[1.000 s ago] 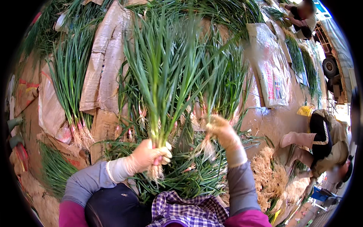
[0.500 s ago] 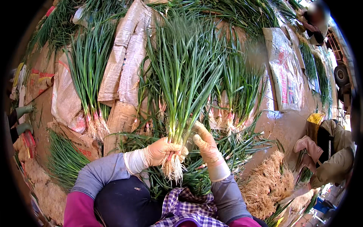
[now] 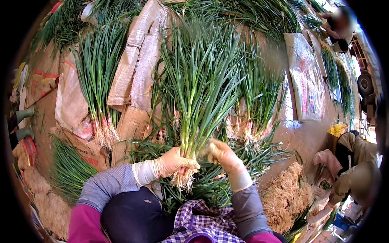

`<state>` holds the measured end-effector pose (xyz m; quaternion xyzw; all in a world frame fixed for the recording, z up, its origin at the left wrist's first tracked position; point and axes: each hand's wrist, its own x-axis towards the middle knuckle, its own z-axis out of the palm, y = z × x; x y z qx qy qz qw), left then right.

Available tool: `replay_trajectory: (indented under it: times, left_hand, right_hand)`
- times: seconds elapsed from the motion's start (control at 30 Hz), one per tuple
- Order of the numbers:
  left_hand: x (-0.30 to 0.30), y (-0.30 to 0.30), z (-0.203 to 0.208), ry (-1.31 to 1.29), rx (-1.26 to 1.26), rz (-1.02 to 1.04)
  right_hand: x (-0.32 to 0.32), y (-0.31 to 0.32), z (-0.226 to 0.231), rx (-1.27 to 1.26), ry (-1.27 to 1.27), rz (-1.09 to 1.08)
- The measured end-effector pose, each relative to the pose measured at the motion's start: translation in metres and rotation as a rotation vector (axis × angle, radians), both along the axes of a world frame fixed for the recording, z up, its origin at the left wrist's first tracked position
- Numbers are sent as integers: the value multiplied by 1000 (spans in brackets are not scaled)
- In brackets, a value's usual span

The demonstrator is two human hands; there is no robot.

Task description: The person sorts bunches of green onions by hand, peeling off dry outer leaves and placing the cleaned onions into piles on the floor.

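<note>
My left hand (image 3: 177, 162), in a pale thin glove, is closed around a thick bunch of green onions (image 3: 193, 97) just above the roots. The bunch stands with its white roots (image 3: 182, 180) toward me and its long green leaves pointing away. Just right of the stalks is my right hand (image 3: 227, 157), gloved alike, its fingers curled together and slightly blurred. Whatever those fingers pinch, if anything, cannot be made out. Under both hands lies a loose heap of green leaves and stalks (image 3: 214, 190).
Bunched green onions (image 3: 99, 81) lie at left on sacks, and more (image 3: 259, 89) at right. A pile of tan root trimmings (image 3: 285, 198) is near my right forearm. Flattened sacks (image 3: 306, 77) and cardboard (image 3: 131, 129) cover the floor. Another person (image 3: 352, 162) sits at far right.
My right hand has turned and its fingers have curled inward beside the stalks; before, they were more extended. My left hand keeps its grip on the bunch. The person at right has leaned forward.
</note>
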<state>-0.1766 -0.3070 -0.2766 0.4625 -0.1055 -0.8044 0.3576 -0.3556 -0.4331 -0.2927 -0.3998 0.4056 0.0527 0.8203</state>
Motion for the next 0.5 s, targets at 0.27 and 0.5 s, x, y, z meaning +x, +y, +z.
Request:
replay_trajectory:
  times: [0.27,0.5]
  left_hand:
    - [-8,-2,-2,195,107,241]
    - [-11,-4,0,32,107,121]
  right_hand:
    - [39,42,6,-340,171,-315]
    - [-88,3,-79,-1063,154,939]
